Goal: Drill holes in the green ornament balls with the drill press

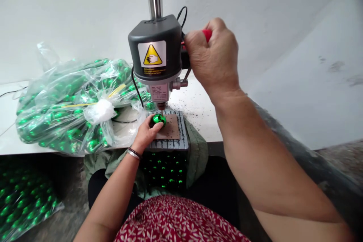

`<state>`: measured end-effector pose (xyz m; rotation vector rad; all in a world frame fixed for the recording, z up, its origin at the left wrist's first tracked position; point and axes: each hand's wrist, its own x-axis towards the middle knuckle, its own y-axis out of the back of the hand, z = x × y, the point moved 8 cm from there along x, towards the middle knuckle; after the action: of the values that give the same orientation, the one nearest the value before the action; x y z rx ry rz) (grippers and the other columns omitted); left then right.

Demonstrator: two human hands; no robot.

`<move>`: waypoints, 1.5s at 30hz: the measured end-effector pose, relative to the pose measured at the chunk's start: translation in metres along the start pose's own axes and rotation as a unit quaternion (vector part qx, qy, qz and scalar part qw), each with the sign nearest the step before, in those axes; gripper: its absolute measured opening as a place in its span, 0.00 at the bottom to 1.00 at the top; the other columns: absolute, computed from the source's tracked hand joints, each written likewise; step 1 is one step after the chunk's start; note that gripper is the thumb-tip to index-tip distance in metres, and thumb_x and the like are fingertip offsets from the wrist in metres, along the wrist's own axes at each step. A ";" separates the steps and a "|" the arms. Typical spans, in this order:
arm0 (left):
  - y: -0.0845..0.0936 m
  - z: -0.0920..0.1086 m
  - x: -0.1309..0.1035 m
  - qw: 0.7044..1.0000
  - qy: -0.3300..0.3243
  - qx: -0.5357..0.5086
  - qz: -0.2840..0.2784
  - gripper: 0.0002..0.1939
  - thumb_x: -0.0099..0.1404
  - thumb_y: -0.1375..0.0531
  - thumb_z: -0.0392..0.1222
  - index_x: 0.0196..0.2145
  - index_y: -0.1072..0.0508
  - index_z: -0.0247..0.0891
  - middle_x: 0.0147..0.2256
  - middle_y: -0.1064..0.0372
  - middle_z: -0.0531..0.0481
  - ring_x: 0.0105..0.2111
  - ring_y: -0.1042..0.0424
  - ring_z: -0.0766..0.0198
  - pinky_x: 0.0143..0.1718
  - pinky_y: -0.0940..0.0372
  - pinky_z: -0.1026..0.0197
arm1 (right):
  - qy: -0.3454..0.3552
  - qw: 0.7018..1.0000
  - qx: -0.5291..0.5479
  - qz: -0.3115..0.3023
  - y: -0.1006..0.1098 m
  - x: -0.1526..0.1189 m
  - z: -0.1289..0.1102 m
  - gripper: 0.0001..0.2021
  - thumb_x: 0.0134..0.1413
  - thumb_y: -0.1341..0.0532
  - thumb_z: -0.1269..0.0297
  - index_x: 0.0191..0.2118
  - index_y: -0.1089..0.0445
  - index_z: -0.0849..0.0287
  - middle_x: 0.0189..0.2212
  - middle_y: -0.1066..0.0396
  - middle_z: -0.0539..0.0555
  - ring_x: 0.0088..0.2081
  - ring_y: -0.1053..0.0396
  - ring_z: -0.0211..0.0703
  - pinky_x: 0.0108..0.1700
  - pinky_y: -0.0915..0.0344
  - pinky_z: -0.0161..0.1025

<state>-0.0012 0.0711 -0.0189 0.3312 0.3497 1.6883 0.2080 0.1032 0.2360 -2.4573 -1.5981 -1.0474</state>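
Note:
A shiny green ball (159, 120) rests on the brown board (172, 130) of a small drill press (155, 45). My left hand (146, 132) grips it from the left, thumb in front and fingers behind. The thin drill bit (162, 113) stands right at the top of the ball; whether it has entered, I cannot tell. Up at the right of the machine, my right hand (214, 56) is wrapped round the red-ended feed lever (208, 34).
A tied clear bag of green balls (68, 109) lies left on the white table (210, 124). Another bag (25, 200) sits lower left. More green balls (164, 170) show below the table edge, by green cloth (197, 151). Dark shavings are scattered around the base plate (181, 144).

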 end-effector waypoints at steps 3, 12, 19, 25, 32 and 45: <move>0.000 -0.002 0.004 0.999 0.003 -0.031 -0.017 0.20 0.60 0.35 0.46 0.49 0.23 0.37 0.43 0.21 0.48 0.45 0.25 0.56 0.54 0.32 0.55 | -0.012 1.000 -0.004 -0.009 -0.003 0.004 0.001 0.19 0.64 0.41 0.64 0.25 0.52 0.57 0.22 0.50 0.43 0.28 0.55 0.32 0.38 0.53 0.36; -0.007 0.011 0.001 0.997 -0.010 0.066 -0.024 0.21 0.56 0.32 0.45 0.47 0.21 0.39 0.41 0.20 0.48 0.44 0.24 0.54 0.49 0.31 0.55 | -0.008 1.000 0.011 0.004 -0.002 0.001 0.001 0.19 0.64 0.42 0.64 0.25 0.51 0.56 0.23 0.49 0.44 0.28 0.53 0.32 0.39 0.50 0.36; 0.003 0.008 -0.002 0.996 -0.028 0.087 0.017 0.24 0.57 0.32 0.46 0.52 0.23 0.39 0.43 0.21 0.46 0.45 0.24 0.53 0.53 0.32 0.50 | -0.026 0.999 0.014 0.014 -0.002 0.003 0.004 0.19 0.62 0.39 0.64 0.25 0.49 0.56 0.21 0.47 0.43 0.27 0.54 0.31 0.35 0.51 0.36; 0.009 0.000 0.003 0.999 -0.014 0.035 -0.014 0.24 0.60 0.36 0.48 0.53 0.23 0.36 0.46 0.21 0.46 0.47 0.24 0.53 0.55 0.32 0.52 | -0.034 0.999 0.002 0.011 -0.003 0.002 0.004 0.19 0.63 0.39 0.65 0.25 0.50 0.57 0.22 0.45 0.44 0.28 0.54 0.31 0.35 0.51 0.36; 0.003 0.008 0.002 0.997 -0.009 0.074 -0.031 0.28 0.57 0.33 0.46 0.55 0.23 0.38 0.43 0.20 0.48 0.46 0.23 0.53 0.52 0.31 0.54 | -0.038 0.999 0.013 0.011 -0.004 0.002 0.004 0.19 0.63 0.39 0.65 0.25 0.50 0.57 0.22 0.47 0.43 0.28 0.54 0.30 0.35 0.52 0.36; -0.006 0.024 0.002 0.977 -0.056 0.205 -0.013 0.30 0.52 0.27 0.43 0.54 0.20 0.46 0.52 0.21 0.43 0.54 0.27 0.41 0.62 0.40 0.39 | -0.028 0.999 0.038 0.018 -0.002 0.002 0.005 0.19 0.61 0.38 0.66 0.25 0.48 0.57 0.20 0.47 0.42 0.26 0.53 0.29 0.34 0.51 0.35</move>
<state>0.0135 0.0752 0.0010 0.7211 0.6168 1.5574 0.2095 0.1075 0.2322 -2.4766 -1.5720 -0.9048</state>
